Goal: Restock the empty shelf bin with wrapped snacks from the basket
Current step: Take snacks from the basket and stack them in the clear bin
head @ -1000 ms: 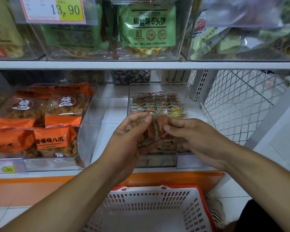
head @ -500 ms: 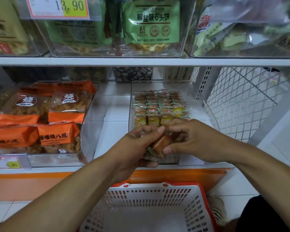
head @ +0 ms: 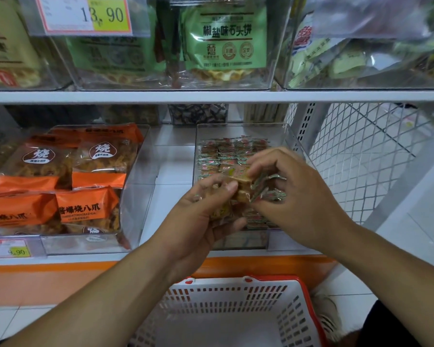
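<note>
From the head view, you have both hands over the clear shelf bin [head: 246, 131], which sits on the lower shelf, right of the bin of orange snack bags [head: 68, 176]. Your left hand [head: 198, 219] is curled round a small stack of wrapped snacks [head: 238, 186], thumb on top, palm cupping underneath, so that it serves as a holder while the other hand works. Your right hand [head: 296, 194] has its fingers bent and pinching at the wrappers on the right of that stack, probably to peel off a piece or a few for placing. Just how many it has hold of is blurred.

The bin already has neat rows of the same snacks [head: 223, 154] across its back and middle, laid flat and edge to edge; that seems the reason you feed them singly rather than tip them in. The front of the bin is hidden behind your hands.

The white basket [head: 236, 304] with the red rim stands below the shelf, close under your forearms for a short reach. The part of it that shows holds no snacks, so this handful may be among the last.
</note>
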